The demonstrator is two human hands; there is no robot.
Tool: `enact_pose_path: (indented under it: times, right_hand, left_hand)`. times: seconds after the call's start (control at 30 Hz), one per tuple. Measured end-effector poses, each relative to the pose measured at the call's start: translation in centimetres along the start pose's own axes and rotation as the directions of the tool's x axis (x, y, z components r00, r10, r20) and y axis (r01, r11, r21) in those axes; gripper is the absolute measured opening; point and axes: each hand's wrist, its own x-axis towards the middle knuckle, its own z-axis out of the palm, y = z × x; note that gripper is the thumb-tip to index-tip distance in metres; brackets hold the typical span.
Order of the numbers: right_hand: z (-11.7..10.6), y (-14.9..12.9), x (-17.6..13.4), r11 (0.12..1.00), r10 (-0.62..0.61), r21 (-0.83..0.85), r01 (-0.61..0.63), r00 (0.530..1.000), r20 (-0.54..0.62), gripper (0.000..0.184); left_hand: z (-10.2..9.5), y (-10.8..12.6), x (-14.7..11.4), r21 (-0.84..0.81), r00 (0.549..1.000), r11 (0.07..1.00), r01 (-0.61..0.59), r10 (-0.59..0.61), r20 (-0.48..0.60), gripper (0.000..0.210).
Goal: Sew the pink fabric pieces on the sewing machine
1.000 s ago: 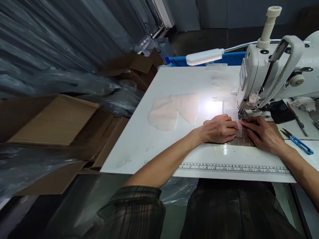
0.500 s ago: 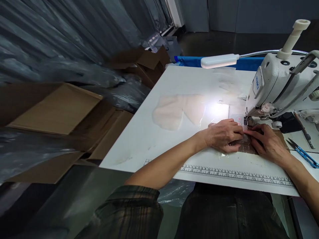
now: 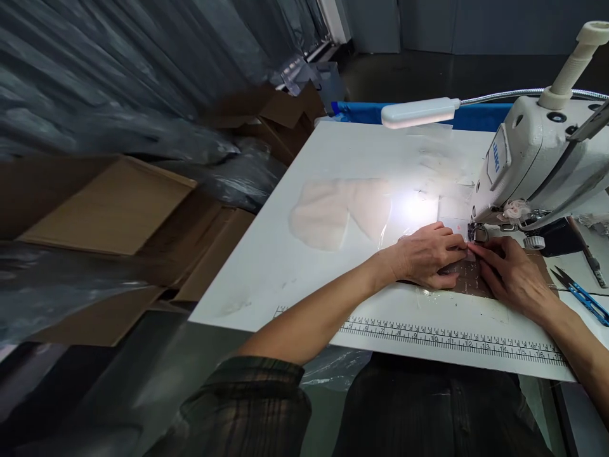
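At the presser foot (image 3: 476, 233) of a white sewing machine (image 3: 523, 149), my two hands meet over the bed. My left hand (image 3: 431, 255) has its fingers curled, pressing down on a thin pale piece of sheer fabric (image 3: 470, 259), most of which the hands hide. From the right, my right hand (image 3: 511, 270) pinches the fabric's edge between thumb and forefinger, its tip almost touching the left fingertips. A brown plate (image 3: 476, 284) lies under both hands. Left of them, a sheer pinkish fabric piece (image 3: 321, 212) is spread flat on the white table (image 3: 266, 279).
Blue thread snips (image 3: 583, 297) rest by my right wrist, with a dark pen-like tool (image 3: 591, 263) behind. A white lamp (image 3: 419, 113) shines on the table. A printed ruler (image 3: 428, 336) runs along the front edge. Cardboard boxes (image 3: 109, 203) and plastic stand at left.
My fingertips have edged slightly forward, closer to the presser foot, still together on the fabric. The view has shifted a little, so the machine sits further right.
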Motion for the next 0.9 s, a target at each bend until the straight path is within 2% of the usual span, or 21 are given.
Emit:
enact_pose_path:
  times: [0.1, 0.23, 0.5, 0.7, 0.8, 0.9]
  right_hand:
    - [-0.3, 0.0, -0.3, 0.998, -0.026, 0.061, 0.026, 1.000, -0.003, 0.039]
    - [-0.3, 0.0, -0.5, 0.998, -0.039, 0.042, 0.039, 0.999, 0.006, 0.037]
    - [0.1, -0.3, 0.0, 0.999, 0.036, -0.003, -0.036, 0.998, 0.042, 0.040]
    - [-0.4, 0.2, 0.6, 0.999, 0.042, 0.008, -0.043, 0.996, 0.083, 0.042]
    - [-1.7, 0.5, 0.9, 0.992, 0.087, 0.080, -0.101, 0.983, 0.159, 0.043]
    - [-3.4, 0.7, 1.2, 0.952, 0.133, 0.242, -0.188, 0.965, 0.226, 0.042]
  left_hand:
    - [0.0, 0.0, 0.0, 0.019, 1.000, 1.000, -0.001, 0.001, 0.014, 0.035]
    - [0.0, -0.1, 0.0, 0.030, 0.999, 0.999, 0.012, -0.013, 0.034, 0.037]
    - [0.4, -0.4, 0.1, 0.021, 0.997, 0.998, 0.067, -0.068, 0.047, 0.042]
    - [0.2, -0.9, 0.2, 0.025, 0.997, 0.998, 0.064, -0.065, 0.036, 0.046]
    - [0.0, -1.0, 0.4, 0.022, 0.994, 0.996, 0.085, -0.086, 0.066, 0.045]
    - [0.0, -1.1, 0.5, 0.029, 0.991, 0.994, 0.103, -0.105, 0.079, 0.050]
